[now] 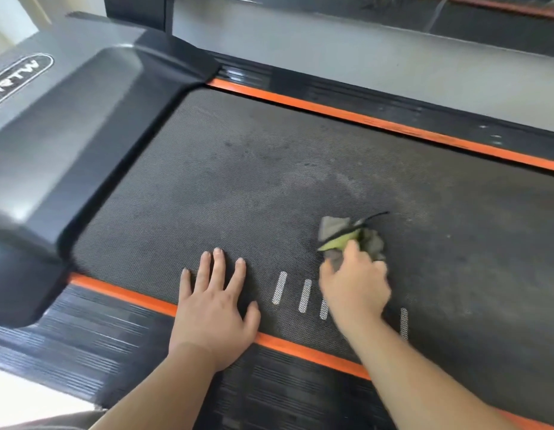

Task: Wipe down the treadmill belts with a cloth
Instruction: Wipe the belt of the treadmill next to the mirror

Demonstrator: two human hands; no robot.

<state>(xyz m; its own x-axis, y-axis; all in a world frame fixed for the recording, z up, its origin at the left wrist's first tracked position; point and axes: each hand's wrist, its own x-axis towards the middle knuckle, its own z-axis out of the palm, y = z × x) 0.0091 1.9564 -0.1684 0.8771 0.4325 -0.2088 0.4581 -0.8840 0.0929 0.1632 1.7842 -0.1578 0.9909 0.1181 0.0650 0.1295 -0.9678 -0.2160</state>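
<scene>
The treadmill belt [238, 181] is dark and has a fine dotted texture. It lies between two orange strips, one on the near side [139, 297] and one on the far side [393, 125].

The left hand [213, 308] lies flat on the belt with its fingers straight and a little spread, and it holds nothing. Its heel is on the near orange strip and the wrist is over the ribbed black side rail [98, 336].

The right hand [355, 283] is to the right of the left hand and a little farther onto the belt. It is blurred, but it grips a crumpled cloth [353, 235], grey with a yellow-green part. The cloth touches the belt and sticks out beyond the fingers on the far side of the hand. It is well apart from the left hand.

Short white marks [279, 287] are printed on the belt between the two hands, and some are partly hidden under the right wrist. The grey and black motor cover [83, 119] closes the belt's left end.
</scene>
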